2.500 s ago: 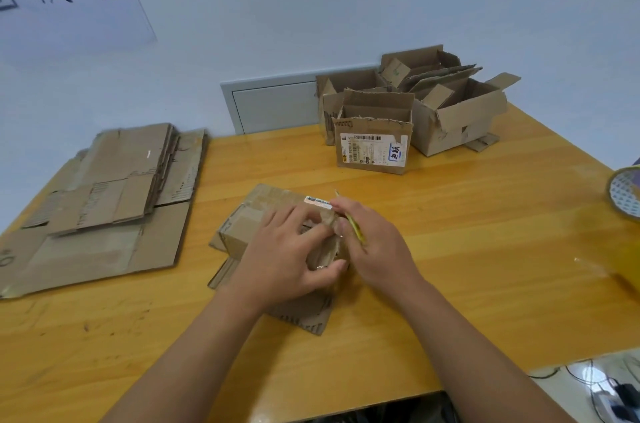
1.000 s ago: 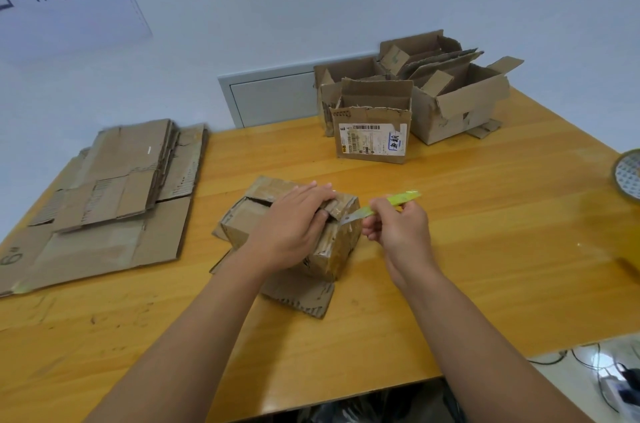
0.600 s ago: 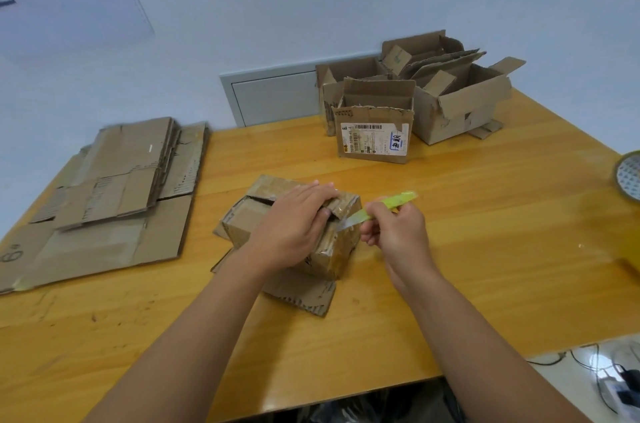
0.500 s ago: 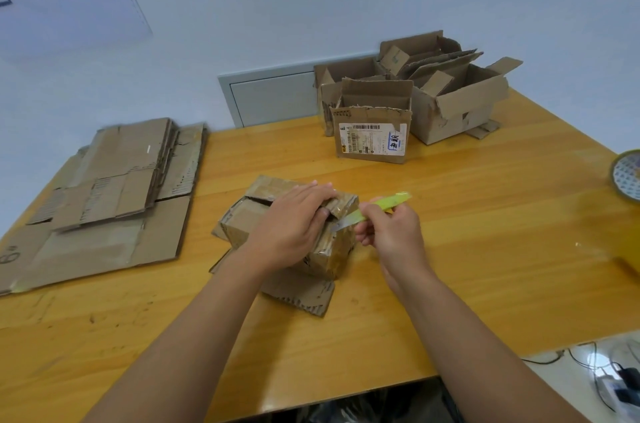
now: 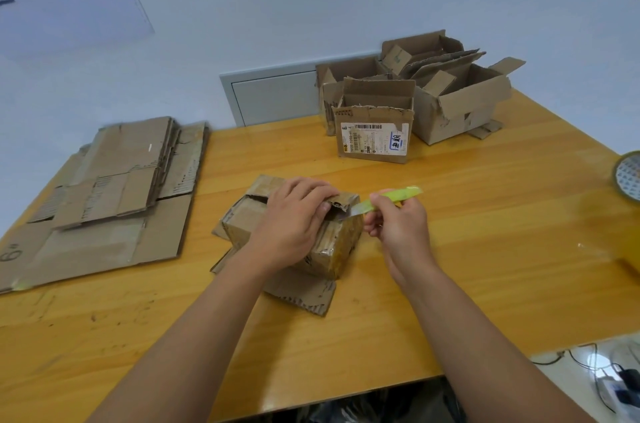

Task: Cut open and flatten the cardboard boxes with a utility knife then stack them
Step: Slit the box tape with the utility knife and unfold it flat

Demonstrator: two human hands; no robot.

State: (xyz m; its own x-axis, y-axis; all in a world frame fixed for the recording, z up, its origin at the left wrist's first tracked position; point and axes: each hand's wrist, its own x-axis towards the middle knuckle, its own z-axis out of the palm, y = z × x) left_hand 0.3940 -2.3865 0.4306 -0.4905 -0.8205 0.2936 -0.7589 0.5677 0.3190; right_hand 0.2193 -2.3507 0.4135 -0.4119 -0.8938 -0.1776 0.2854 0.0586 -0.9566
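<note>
A small taped cardboard box (image 5: 337, 244) stands in the middle of the wooden table (image 5: 485, 232), with a loose flap spread under it. My left hand (image 5: 294, 218) lies over the box top and grips its torn upper flap. My right hand (image 5: 394, 225) pinches a lime-green utility knife (image 5: 394, 197), whose blade tip touches the box's top right corner. A stack of flattened cardboard (image 5: 104, 194) lies at the table's left side.
Several opened boxes (image 5: 460, 104) stand at the table's back right, one with a shipping label (image 5: 375, 142). A roll of tape (image 5: 628, 175) sits at the right edge. A grey wall panel (image 5: 273, 95) is behind the table. Cables lie on the floor at lower right.
Since 2.5 s ago the box was turned upright and my right hand drew out to the right with the knife. Over the last second the blade stayed at the box's top right corner.
</note>
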